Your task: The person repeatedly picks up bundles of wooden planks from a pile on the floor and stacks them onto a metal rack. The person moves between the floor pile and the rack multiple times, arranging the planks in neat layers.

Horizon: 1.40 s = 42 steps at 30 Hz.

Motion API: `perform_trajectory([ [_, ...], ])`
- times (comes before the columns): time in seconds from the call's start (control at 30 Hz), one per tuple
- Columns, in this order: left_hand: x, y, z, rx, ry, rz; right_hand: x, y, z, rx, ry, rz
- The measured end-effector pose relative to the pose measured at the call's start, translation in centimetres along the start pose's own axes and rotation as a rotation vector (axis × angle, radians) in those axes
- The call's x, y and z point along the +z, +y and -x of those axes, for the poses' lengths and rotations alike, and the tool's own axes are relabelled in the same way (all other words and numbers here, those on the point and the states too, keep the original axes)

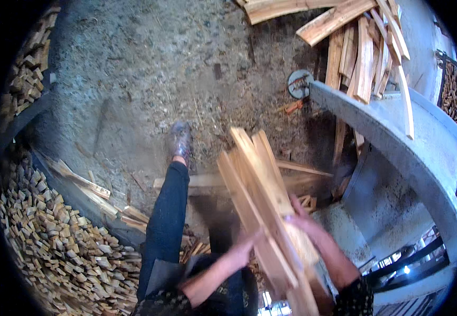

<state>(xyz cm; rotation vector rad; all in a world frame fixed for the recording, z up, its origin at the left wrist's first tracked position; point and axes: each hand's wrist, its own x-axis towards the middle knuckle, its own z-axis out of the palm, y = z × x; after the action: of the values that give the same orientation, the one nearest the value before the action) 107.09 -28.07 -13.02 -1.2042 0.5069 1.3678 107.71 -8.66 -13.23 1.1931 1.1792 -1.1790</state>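
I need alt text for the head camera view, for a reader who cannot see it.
Seen from above, a person's left hand and right hand hold a bundle of long wood strips over a dirt floor. Stacked wood blocks lie at the left; more planks rest on a grey machine at the right.

A bundle of slats [263, 200] sits at centre, left hand [243, 252] at its seven o'clock, right hand [301, 218] at four. Stacked blocks [54, 237] lie at eight o'clock, a slat pile [365, 47] on the bench [397, 142] at one, a shoe [180, 141] at ten.
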Motion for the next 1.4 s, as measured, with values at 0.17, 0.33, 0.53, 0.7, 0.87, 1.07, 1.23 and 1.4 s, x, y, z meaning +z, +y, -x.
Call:
perform_trajectory([
  [0.17,-2.1,1.4,-7.9,-0.034,0.020,0.244,-0.1,-1.5,-3.9,-0.058,-0.050,-0.075],
  [0.33,-3.3,2.0,-6.3,-0.093,0.146,0.189,2.2,-2.7,-0.9,-0.015,-0.072,-0.347],
  [0.53,1.0,8.6,6.6,0.194,0.030,0.105,5.8,-10.7,8.6,-0.300,-0.115,-0.197],
  [0.7,4.7,14.0,15.2,0.480,-0.151,0.073,7.1,-17.9,15.6,-0.576,-0.179,-0.089],
  [0.87,10.9,19.1,24.8,0.790,-0.300,0.008,9.5,-27.4,27.3,-0.781,-0.228,-0.148],
  [1.07,18.6,25.8,35.3,1.126,-0.381,0.018,6.3,-34.9,30.2,-1.024,-0.307,-0.013],
  [1.23,21.9,34.0,39.5,1.258,-0.302,-0.175,8.5,-45.7,33.8,-1.282,-0.286,0.019],
  [1.4,26.0,44.4,44.0,1.131,-0.155,-0.064,9.0,-58.7,35.0,-1.222,-0.271,0.063],
])
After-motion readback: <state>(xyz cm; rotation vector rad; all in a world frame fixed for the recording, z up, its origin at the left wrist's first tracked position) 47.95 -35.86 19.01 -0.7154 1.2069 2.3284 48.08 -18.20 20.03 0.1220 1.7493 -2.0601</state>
